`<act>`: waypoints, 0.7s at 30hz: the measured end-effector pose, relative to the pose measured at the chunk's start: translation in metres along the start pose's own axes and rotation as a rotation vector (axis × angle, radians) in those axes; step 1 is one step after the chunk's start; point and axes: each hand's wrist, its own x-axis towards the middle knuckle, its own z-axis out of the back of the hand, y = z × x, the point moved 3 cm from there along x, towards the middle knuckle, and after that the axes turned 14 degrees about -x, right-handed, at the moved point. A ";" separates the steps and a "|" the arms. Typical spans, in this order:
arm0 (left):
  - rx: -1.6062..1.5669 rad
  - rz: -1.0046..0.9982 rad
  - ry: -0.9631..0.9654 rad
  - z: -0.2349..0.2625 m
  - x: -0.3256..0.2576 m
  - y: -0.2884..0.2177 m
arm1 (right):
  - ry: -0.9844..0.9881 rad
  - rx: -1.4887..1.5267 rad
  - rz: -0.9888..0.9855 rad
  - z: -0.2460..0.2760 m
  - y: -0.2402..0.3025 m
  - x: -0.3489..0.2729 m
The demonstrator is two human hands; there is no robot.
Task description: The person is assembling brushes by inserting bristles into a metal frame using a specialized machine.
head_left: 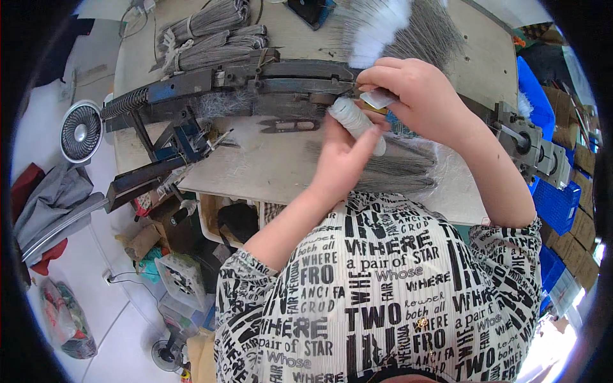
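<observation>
A round white fan [80, 131] stood upright at the far left. Below it lay a grey cloth [54, 199], with dark red fabric [50, 258] showing beneath. A clear plastic bag [67, 319] with red and green contents rested on the white floor [124, 348]. A teal cloth [151, 265] lay next to a pale crate [203, 295] of mixed small items; a second, darker fan [167, 355] stood near the lower edge. Under the bench, a white bin [205, 218] held a black item [237, 221]. At right, a blue basket [557, 205] stood beside stacked cardboard boxes [578, 254].
</observation>
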 end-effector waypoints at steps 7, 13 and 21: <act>0.702 -0.038 0.035 0.059 0.018 0.006 | -0.024 -0.092 0.076 0.002 0.009 0.005; 0.735 -0.120 -0.180 0.107 -0.029 -0.058 | -0.164 -0.026 0.125 0.013 0.027 -0.043; 0.159 -0.160 -0.632 0.190 -0.068 -0.101 | 0.068 0.095 -0.047 -0.021 -0.001 -0.060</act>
